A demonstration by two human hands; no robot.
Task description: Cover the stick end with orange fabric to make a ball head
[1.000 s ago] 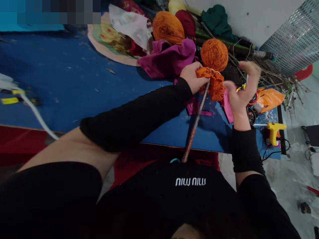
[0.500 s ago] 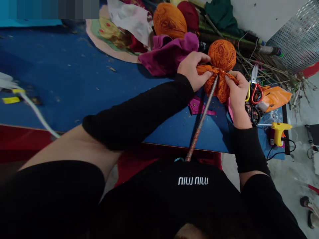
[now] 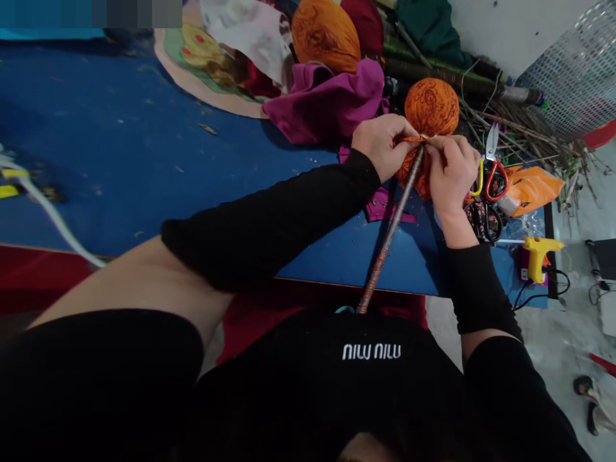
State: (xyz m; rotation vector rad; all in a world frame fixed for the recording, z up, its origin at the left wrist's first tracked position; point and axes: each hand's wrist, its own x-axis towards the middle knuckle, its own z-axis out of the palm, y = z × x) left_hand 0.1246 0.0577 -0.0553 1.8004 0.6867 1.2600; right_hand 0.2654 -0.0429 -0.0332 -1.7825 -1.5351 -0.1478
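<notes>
An orange patterned cloth wrapped into a ball (image 3: 431,106) sits on the end of a thin stick (image 3: 392,231), which slants down toward my chest. Just below the ball the cloth is gathered into a neck. My left hand (image 3: 382,144) pinches a twisted length of this orange cloth at the left of the neck. At the right of the neck, my right hand (image 3: 452,170) is closed with its fingertips on the gathered cloth. Loose orange cloth hangs beneath, partly hidden by both hands.
A purple cloth (image 3: 327,102) and a larger orange ball (image 3: 326,35) lie behind my left hand. Red-handled scissors (image 3: 495,179), an orange bag (image 3: 534,190) and a yellow glue gun (image 3: 539,253) are at the right of the blue table (image 3: 144,147). Dry twigs (image 3: 524,131) lie behind.
My right hand has moved left and in to the neck of the ball, covering more of the hanging cloth. My left hand has shifted slightly right, and the cloth between them looks more tightly twisted.
</notes>
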